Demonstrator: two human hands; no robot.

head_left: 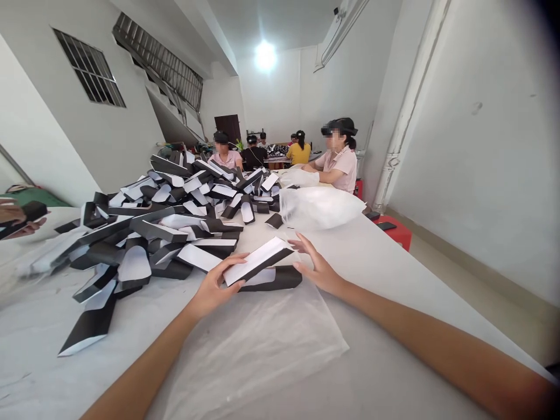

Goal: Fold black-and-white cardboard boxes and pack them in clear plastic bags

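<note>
My left hand [221, 284] grips the left end of a black-and-white folded paper box [261, 260], thumb on the near side and fingers on the far side. At its right end is my right hand [318, 267], thumb and fingers spread apart; whether a fingertip touches the box I cannot tell. Just below the held box, a second black-and-white paper box [280, 279] lies on a clear plastic bag [262, 344] spread flat on the table. To the left rises a large heap of similar black-and-white paper boxes [135, 263].
Beyond my hands, a filled translucent plastic bag [324, 206] lies on the white table [371, 262]. A co-worker's hands [17, 219] hold a dark piece at the far left. Several people sit farther back. A red stool [396, 232] stands past the right edge.
</note>
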